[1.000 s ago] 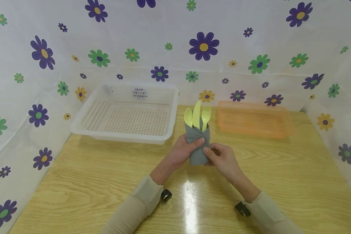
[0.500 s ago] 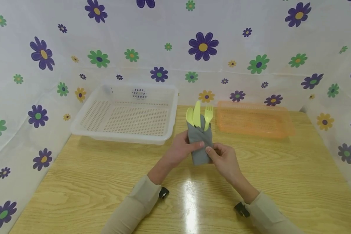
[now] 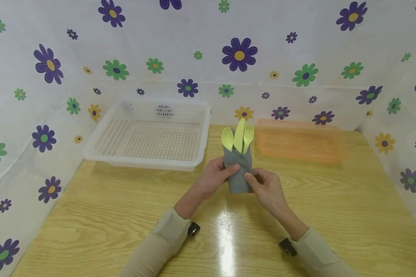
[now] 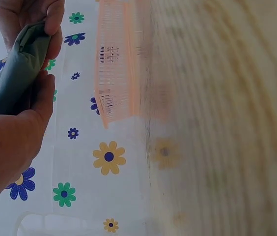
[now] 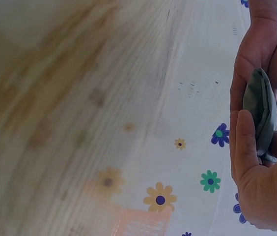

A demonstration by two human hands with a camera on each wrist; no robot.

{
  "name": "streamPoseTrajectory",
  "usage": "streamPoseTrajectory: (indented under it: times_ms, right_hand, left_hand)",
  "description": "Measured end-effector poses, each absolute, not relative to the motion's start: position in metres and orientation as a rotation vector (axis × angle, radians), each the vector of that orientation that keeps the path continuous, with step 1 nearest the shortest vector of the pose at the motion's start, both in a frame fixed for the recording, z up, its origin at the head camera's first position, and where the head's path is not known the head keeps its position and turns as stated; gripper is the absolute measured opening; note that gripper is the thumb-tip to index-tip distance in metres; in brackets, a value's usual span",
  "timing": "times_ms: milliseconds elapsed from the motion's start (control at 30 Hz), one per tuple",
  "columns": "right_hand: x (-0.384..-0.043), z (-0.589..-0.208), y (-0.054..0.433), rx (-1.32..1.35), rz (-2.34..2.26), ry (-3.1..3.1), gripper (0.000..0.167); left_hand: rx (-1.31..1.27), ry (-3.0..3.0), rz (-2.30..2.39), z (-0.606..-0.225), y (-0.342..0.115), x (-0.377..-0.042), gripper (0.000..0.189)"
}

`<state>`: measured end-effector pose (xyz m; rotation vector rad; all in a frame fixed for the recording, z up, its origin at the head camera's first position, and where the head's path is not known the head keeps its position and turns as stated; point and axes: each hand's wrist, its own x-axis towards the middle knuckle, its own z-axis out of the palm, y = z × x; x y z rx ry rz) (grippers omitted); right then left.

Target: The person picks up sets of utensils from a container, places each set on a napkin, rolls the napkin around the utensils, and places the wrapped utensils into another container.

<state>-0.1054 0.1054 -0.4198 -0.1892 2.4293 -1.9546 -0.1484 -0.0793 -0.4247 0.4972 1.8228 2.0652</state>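
A grey cloth napkin (image 3: 238,181), folded into a pouch, is held up over the middle of the table. From its top stick out a yellow-green spoon (image 3: 227,137), a knife (image 3: 239,134) and a fork (image 3: 248,134), side by side. My left hand (image 3: 213,177) grips the napkin's left side, thumb across its front. On the lower right edge, my right hand (image 3: 267,189) pinches the cloth between thumb and fingers. Both wrist views show the folded bottom end of the napkin (image 4: 23,69) between the two hands; the cutlery is hidden there.
At the back left of the wooden table (image 3: 124,223) stands a white perforated basket (image 3: 145,161). A shallow orange basket (image 3: 301,152) sits at the back right. Behind them hangs a flower-patterned sheet (image 3: 180,30), which also covers both sides.
The napkin and both hands have shifted slightly right. Spoon, knife and fork have changed their lean within the pouch, the knife now tilting toward the fork. Both hands keep their hold.
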Motion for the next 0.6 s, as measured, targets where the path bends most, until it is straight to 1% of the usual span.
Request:
streamPoseTrajectory:
  times_ms: [133,367,600]
  right_hand:
    - [-0.1057,-0.4198,0.1044,-0.177,-1.973,2.431,0.021]
    - [-0.1075,-0.4212,0.103,-0.073,-1.999,2.433,0.021]
    - [-0.1106,-0.4222,0.1046,-0.055,-1.934,2.446,0.021]
  left_hand:
    - [0.528,1.828,2.047,-0.4248,-0.0808,-0.1489,0.036]
    - [0.54,1.844,1.977,-0.4221,-0.0828,-0.1471,0.04]
    - [0.558,1.886,1.967,-0.4227,-0.0843,-0.1475,0.04]
